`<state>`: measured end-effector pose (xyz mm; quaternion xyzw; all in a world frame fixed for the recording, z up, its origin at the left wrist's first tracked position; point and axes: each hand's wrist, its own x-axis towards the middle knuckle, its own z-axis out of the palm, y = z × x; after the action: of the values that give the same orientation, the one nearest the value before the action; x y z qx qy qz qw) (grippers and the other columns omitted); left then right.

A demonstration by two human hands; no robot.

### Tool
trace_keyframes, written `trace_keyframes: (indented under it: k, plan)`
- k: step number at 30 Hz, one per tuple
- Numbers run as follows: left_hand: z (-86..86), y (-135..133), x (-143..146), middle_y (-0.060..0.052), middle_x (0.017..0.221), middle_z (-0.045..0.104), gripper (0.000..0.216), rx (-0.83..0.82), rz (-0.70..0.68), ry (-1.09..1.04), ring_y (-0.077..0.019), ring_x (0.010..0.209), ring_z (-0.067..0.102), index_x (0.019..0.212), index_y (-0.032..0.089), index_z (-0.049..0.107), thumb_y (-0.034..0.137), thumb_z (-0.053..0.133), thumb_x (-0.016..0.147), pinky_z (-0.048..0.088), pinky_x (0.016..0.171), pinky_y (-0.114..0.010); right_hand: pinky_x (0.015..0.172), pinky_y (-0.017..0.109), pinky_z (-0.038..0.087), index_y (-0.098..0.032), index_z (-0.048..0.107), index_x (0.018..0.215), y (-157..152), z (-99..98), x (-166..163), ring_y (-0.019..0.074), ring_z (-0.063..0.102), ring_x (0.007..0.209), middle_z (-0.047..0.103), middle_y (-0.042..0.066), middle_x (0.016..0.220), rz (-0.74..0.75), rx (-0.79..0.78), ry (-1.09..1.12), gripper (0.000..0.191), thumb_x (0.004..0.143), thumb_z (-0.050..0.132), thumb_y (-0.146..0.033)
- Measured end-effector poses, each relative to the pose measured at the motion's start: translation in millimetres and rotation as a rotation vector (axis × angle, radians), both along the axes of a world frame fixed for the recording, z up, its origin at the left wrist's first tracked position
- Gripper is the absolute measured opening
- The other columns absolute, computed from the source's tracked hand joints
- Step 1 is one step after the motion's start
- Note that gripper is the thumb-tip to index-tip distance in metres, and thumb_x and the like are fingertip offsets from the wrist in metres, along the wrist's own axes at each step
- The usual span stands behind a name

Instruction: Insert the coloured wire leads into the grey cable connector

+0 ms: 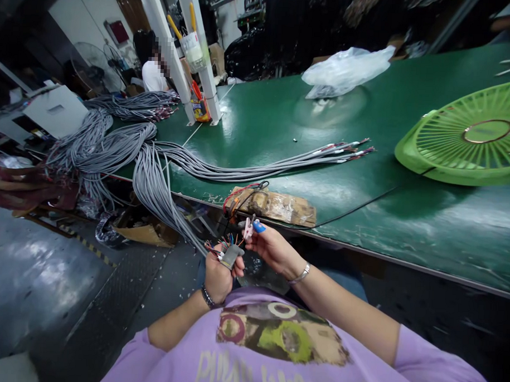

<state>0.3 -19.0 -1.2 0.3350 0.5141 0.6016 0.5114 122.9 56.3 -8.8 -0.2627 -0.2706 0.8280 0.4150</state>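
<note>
1. While the cables point(155, 182) trail off the table point(257, 124) at its near edge, their gathered end sits in the left hand point(218, 279), in front of the person's body.
2. The left fingers are curled closed around that end, with a flat grey piece point(232, 256) on top; bare wire tips point(231, 240) fan out just beyond it.
3. The right hand point(276, 252) is close by, its fingers pinched together on a small pink piece point(248, 230), too blurred to identify. One fingertip is blue.
4. Both hands are near the table's edge, next to a wooden block point(292, 209) with red and black leads at its left end.
5. Behind the block, more cables lie along the table, their stripped ends pointing right; coils are heaped to the left.
6. On the right stands a green fan point(487, 132), its black cord point(359, 204) running toward the block.
7. Farther back are a clear bag point(347, 71), pale posts point(201, 61) carrying tools point(192, 19), and a co-worker point(153, 76) in white.
</note>
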Motion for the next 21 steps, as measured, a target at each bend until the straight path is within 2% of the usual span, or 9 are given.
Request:
trace_keyframes:
  k: [3, 8, 10, 17, 21]
  plan:
    - [0.8, 5, 4, 0.003, 0.047, 0.057, 0.028, 0.003, 0.024, -0.016, -0.0055, 0.033, 0.047, 0.07, 0.015, 0.058, 0.041, 0.061, 0.076, 0.026, 0.033, -0.016, 0.058, 0.022, 0.044, -0.016, 0.065, 0.078, 0, -0.6, -1, 0.0087, 0.051, 0.059, 0.059, 0.0, 0.066, -0.019, 0.011, 0.0, 0.031, 0.072, 0.068, -0.046]
    - [0.2, 12, 10, 0.002, 0.048, 0.058, 0.027, -0.003, 0.039, -0.062, -0.0059, 0.033, 0.046, 0.069, 0.015, 0.056, 0.041, 0.063, 0.073, 0.026, 0.033, -0.016, 0.06, 0.023, 0.046, -0.018, 0.066, 0.079, 3, -1.2, -3, 0.01, 0.056, 0.063, 0.064, 0.0, 0.07, -0.008, -0.182, 0.107, 0.026, 0.073, 0.069, -0.043]
    - [-0.9, 13, 11, 0.002, 0.048, 0.058, 0.027, -0.016, 0.04, -0.065, -0.0061, 0.033, 0.047, 0.07, 0.015, 0.056, 0.041, 0.062, 0.074, 0.026, 0.033, -0.016, 0.061, 0.022, 0.047, -0.018, 0.067, 0.078, 4, -1.5, -4, 0.0104, 0.057, 0.064, 0.065, 0.0, 0.07, -0.027, -0.214, 0.123, 0.022, 0.072, 0.071, -0.039]
    - [-3.8, 11, 13, 0.002, 0.048, 0.058, 0.028, -0.071, 0.001, -0.011, -0.0062, 0.033, 0.048, 0.069, 0.015, 0.054, 0.041, 0.061, 0.075, 0.024, 0.033, -0.016, 0.057, 0.019, 0.047, -0.019, 0.067, 0.076, 5, -2.7, -9, 0.0088, 0.055, 0.06, 0.064, -0.002, 0.068, -0.094, -0.208, 0.129, 0.024, 0.063, 0.078, -0.036]
    - [-4.9, 10, 12, 0.002, 0.048, 0.058, 0.028, -0.067, -0.006, -0.002, -0.006, 0.032, 0.047, 0.068, 0.015, 0.054, 0.041, 0.06, 0.076, 0.023, 0.033, -0.017, 0.056, 0.02, 0.047, -0.019, 0.066, 0.079, 2, -2.0, -9, 0.0096, 0.056, 0.06, 0.064, -0.001, 0.069, -0.075, -0.212, 0.128, 0.025, 0.068, 0.073, -0.041]
